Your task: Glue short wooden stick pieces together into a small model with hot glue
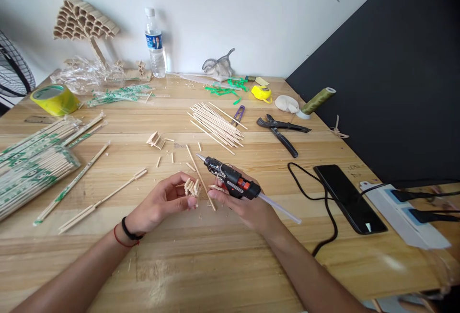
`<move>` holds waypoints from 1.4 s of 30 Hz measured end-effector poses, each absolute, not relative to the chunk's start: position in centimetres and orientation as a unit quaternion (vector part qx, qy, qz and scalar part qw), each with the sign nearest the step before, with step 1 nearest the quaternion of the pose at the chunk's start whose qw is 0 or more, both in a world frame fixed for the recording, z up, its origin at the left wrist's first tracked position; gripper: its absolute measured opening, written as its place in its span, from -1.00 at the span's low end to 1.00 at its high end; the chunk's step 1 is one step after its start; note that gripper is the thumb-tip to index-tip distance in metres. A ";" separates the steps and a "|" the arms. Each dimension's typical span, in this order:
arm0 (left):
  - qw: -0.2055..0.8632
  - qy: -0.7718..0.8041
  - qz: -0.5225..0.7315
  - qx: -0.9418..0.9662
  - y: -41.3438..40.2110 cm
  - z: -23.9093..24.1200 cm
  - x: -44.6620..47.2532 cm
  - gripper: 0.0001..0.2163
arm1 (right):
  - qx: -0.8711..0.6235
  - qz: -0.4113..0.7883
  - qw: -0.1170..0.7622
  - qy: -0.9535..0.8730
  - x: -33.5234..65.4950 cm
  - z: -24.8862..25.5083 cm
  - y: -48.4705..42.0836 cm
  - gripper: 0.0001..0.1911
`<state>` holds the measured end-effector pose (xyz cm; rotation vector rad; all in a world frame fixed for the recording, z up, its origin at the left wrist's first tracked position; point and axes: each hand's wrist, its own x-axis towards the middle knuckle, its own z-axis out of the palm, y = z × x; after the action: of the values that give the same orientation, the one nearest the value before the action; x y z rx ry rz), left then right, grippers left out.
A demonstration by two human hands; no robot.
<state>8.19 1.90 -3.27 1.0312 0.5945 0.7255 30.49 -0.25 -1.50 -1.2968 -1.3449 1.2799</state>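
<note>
Your left hand [165, 200] pinches a small cluster of short wooden pieces [191, 187] between thumb and fingers, just above the table. Your right hand [247, 207] grasps the black glue gun [230, 176], with a small wooden bit [217, 188] apparently caught at the fingertips too. Holding both at once could let the bit slip or the gun roll. The metal nozzle [201, 157] points beyond your left hand; if it is hot, a twist of your right wrist could bring it onto your left fingers. Squeezing the cluster too hard could shift its pieces. Farther right, your forearm could snag the black cable [332, 226] running near the phone [350, 199]. The gun's pale label, the bottle's blue label [154, 41] and the green-printed wrappers [39, 174] carry print you can't read from here.
</note>
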 end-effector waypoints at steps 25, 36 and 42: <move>0.759 0.241 0.377 0.473 1.8 -4.5 8.8 -0.70 | -0.482 0.481 0.427 -0.595 30.2 -1.7 -0.1 -0.67; 0.763 0.235 0.380 0.467 1.6 -5.0 8.5 -0.68 | -0.471 0.485 0.435 -0.594 30.0 -2.7 -0.4 -0.62; 0.762 0.232 0.379 0.471 1.6 -5.1 8.5 -0.68 | -0.475 0.466 0.427 -0.612 29.9 -2.4 -0.5 -0.64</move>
<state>8.50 1.58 -5.09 1.0245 0.5043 0.8249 29.86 -0.54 -2.41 -1.1873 -1.5290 1.1637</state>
